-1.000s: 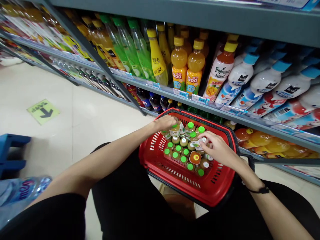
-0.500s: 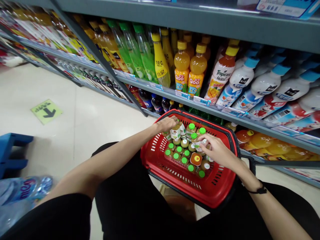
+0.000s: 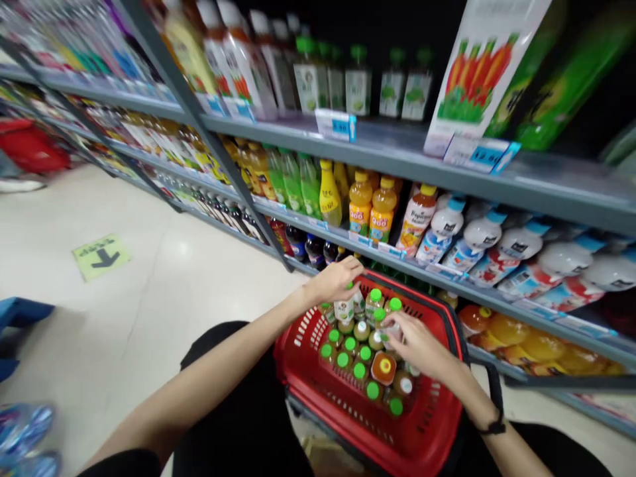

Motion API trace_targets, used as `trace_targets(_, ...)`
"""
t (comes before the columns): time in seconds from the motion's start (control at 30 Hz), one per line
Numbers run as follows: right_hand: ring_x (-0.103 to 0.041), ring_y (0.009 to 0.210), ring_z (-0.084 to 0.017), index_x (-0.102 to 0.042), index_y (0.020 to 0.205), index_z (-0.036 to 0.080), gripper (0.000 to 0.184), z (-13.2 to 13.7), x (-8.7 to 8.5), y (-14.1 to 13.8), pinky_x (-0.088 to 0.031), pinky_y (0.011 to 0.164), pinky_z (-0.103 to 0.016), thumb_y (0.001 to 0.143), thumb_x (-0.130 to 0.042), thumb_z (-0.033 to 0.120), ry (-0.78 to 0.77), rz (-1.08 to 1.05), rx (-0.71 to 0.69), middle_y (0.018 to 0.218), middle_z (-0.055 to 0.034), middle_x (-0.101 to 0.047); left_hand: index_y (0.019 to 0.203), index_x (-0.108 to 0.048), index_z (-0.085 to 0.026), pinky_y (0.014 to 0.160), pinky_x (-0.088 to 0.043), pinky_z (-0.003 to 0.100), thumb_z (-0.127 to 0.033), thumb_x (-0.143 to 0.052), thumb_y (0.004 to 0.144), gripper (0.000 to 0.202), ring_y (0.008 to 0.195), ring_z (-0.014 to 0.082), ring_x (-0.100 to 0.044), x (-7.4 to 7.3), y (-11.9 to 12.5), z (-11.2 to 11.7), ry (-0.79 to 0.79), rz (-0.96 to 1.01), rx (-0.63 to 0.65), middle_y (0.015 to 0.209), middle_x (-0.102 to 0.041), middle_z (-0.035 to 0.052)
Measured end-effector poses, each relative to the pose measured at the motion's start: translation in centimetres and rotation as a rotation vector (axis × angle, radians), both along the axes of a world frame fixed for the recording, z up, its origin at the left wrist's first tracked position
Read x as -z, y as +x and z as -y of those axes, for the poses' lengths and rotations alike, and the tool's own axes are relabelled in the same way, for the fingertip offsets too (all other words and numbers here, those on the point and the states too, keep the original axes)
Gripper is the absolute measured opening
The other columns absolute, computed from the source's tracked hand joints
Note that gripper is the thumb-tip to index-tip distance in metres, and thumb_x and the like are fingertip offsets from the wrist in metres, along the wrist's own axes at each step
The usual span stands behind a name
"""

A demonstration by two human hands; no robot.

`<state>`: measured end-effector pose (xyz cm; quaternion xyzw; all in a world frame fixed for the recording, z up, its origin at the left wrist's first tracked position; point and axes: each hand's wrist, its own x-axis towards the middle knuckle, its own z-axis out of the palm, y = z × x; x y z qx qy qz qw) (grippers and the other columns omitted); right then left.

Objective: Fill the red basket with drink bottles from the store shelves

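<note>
A red plastic basket (image 3: 427, 430) rests on my lap, packed with several small juice bottles with green caps (image 3: 350, 358). My left hand (image 3: 335, 281) is closed over the top of a small bottle (image 3: 344, 309) at the basket's far edge. My right hand (image 3: 417, 341) is curled around another small bottle (image 3: 385, 324) among the standing ones. One bottle with an orange lid (image 3: 383, 368) sits near the middle of the basket.
Store shelves run from left to right ahead: green-capped bottles (image 3: 348, 83) and a carrot juice carton (image 3: 477, 66) on the upper shelf, yellow and orange drinks (image 3: 368, 202) and white bottles (image 3: 497, 245) below. A floor arrow sticker (image 3: 102, 256) lies to the left. Blue objects sit at the left edge.
The camera has tilted up, bringing the upper shelf into view. My left hand has lifted its bottle slightly at the basket's far edge; my right hand stays on its bottle.
</note>
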<state>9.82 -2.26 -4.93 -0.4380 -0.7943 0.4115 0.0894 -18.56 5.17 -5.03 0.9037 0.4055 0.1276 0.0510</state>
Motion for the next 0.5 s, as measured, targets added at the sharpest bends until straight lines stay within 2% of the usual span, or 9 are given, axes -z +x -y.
trace_targets(0.17, -0.071, 0.105, -0.025, -0.064, 0.111, 0.022, 0.019, -0.3, 0.1, -0.2, -0.049, 0.097, -0.038, 0.098, -0.051, 0.026, 0.026, 0.032, 0.010, 0.116, -0.0087, -0.073, 0.105, -0.066, -0.017, 0.084, -0.058, 0.031, -0.015, -0.053, 0.100, 0.014, 0.092, 0.0185, -0.070, -10.4, 0.7, 0.8, 0.316, 0.342, 0.079, 0.096, -0.075, 0.0074)
trace_targets(0.23, -0.070, 0.108, -0.026, -0.064, 0.110, 0.022, 0.020, -0.3, -0.1, -0.1, -0.049, 0.097, -0.038, 0.098, -0.050, 0.028, 0.036, 0.038, 0.011, 0.116, -0.0091, -0.074, 0.093, -0.065, -0.019, 0.077, -0.056, 0.030, -0.016, -0.055, 0.099, 0.012, 0.080, 0.0168, -0.068, -15.1, 0.3, -0.2, 0.505, 0.458, 0.040, 0.086, -0.074, 0.0045)
trace_targets(0.27, -0.071, 0.108, -0.026, -0.065, 0.109, 0.022, 0.020, -0.2, -0.2, -0.1, -0.049, 0.097, -0.037, 0.098, -0.049, 0.028, 0.041, 0.039, 0.011, 0.116, -0.0091, -0.074, 0.087, -0.064, -0.019, 0.074, -0.055, 0.030, -0.018, -0.055, 0.099, 0.015, 0.076, 0.0161, -0.067, -17.4, 0.0, -1.3, 0.593, 0.516, -0.019, 0.082, -0.072, 0.0031)
trace_targets(0.33, -0.071, 0.106, -0.026, -0.065, 0.107, 0.023, 0.019, -0.2, -0.3, 0.0, -0.050, 0.096, -0.037, 0.097, -0.049, 0.028, 0.048, 0.050, 0.012, 0.114, -0.0087, -0.074, 0.082, -0.063, -0.019, 0.076, -0.054, 0.030, -0.022, -0.052, 0.101, 0.022, 0.074, 0.0158, -0.066, -21.7, -1.2, -4.4, 0.712, 0.626, -0.227, 0.080, -0.072, 0.0020)
trace_targets(0.4, -0.072, 0.106, -0.026, -0.066, 0.108, 0.023, 0.020, -0.3, -0.3, 0.1, -0.050, 0.095, -0.036, 0.097, -0.049, 0.027, 0.055, 0.071, 0.015, 0.114, -0.0088, -0.075, 0.086, -0.064, -0.018, 0.083, -0.055, 0.031, -0.021, -0.048, 0.101, 0.023, 0.083, 0.0177, -0.069, -25.3, -2.8, -8.7, 0.687, 0.674, -0.447, 0.086, -0.074, 0.0038)
trace_targets(0.43, -0.072, 0.107, -0.027, -0.066, 0.108, 0.023, 0.020, -0.4, -0.2, 0.2, -0.050, 0.096, -0.036, 0.097, -0.049, 0.026, 0.057, 0.078, 0.017, 0.115, -0.0091, -0.075, 0.090, -0.066, -0.017, 0.091, -0.054, 0.034, -0.020, -0.050, 0.100, 0.019, 0.092, 0.0201, -0.070, -26.6, -3.8, -11.1, 0.673, 0.647, -0.568, 0.092, -0.075, 0.0055)
trace_targets(0.5, -0.072, 0.111, -0.027, -0.066, 0.109, 0.024, 0.021, -0.7, 0.0, 0.3, -0.050, 0.096, -0.036, 0.097, -0.049, 0.025, 0.063, 0.086, 0.016, 0.116, -0.0097, -0.076, 0.108, -0.068, -0.015, 0.106, -0.049, 0.039, -0.015, -0.055, 0.094, 0.019, 0.113, 0.0258, -0.067, -28.6, -5.8, -15.7, 0.605, 0.535, -0.763, 0.107, -0.076, 0.0096)
